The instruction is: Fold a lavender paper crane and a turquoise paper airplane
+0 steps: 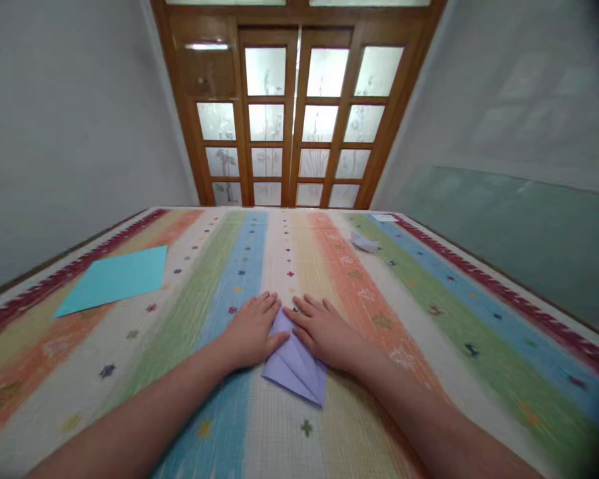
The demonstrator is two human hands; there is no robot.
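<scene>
A folded sheet of purple paper lies on the striped cloth between my hands, its narrow end pointing away from me and its wide end toward me. Crease lines run down its face. My left hand rests flat at its left edge, the thumb on the paper. From the other side my right hand lies flat with its fingers stretched out, the thumb and some fingers over the paper's upper right edge. Both hands partly hide the paper's sides.
A turquoise paper sheet lies at the left. Toward the far right sits a small pale folded paper, with a white slip beyond it. The striped tablecloth covers the surface. Wooden glazed doors stand behind, with walls on both sides.
</scene>
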